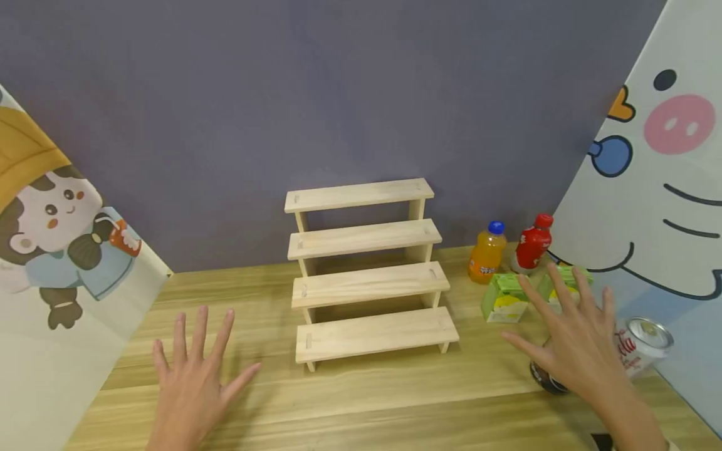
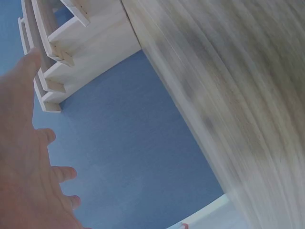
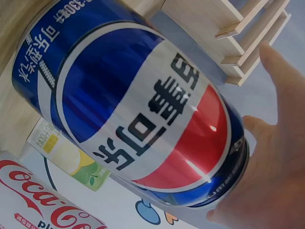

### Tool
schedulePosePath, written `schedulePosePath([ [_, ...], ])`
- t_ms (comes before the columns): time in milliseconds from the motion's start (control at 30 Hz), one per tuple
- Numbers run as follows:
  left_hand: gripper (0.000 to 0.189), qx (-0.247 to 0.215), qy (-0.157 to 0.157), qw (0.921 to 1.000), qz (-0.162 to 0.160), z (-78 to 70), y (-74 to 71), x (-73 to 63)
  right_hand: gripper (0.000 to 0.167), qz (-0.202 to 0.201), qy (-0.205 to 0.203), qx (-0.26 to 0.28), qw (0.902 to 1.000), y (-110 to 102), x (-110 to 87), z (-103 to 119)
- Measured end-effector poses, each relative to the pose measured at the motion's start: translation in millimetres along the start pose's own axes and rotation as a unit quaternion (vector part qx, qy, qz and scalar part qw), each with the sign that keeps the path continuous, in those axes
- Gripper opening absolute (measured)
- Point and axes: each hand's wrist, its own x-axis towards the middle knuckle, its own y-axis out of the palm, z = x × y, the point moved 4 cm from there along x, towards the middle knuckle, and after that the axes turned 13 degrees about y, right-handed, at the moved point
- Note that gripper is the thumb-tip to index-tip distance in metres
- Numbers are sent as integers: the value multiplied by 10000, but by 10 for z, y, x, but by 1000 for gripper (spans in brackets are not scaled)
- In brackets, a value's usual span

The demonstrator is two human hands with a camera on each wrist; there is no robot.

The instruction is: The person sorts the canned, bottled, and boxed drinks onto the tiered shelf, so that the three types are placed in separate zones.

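Observation:
My left hand (image 1: 192, 376) hovers over the left part of the wooden table, fingers spread and holding nothing. In the left wrist view, the left hand (image 2: 28, 143) is bare too, with the shelf beyond its thumb. My right hand (image 1: 581, 341) is spread over the drinks at the right, gripping none. A blue Pepsi can (image 3: 138, 105) fills much of the right wrist view, close by the palm; from the head, the right hand mostly hides the can below it. A white Coca-Cola can (image 1: 643, 344) stands beside that hand. Two green juice cartons (image 1: 506, 299) are near its fingertips.
A four-step wooden display shelf (image 1: 372, 338) stands mid-table against the grey back wall (image 1: 225, 125). Behind the cartons are an orange drink bottle (image 1: 487, 254) with a blue cap and a red bottle (image 1: 532, 244). Cartoon-printed panels (image 1: 677, 207) flank both sides.

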Motion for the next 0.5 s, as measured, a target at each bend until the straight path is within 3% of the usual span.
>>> schedulePosePath([
  [500,97,25,58,10000,69,-64,32,-7,110,64,51,-104,9999,-15,-52,-84],
])
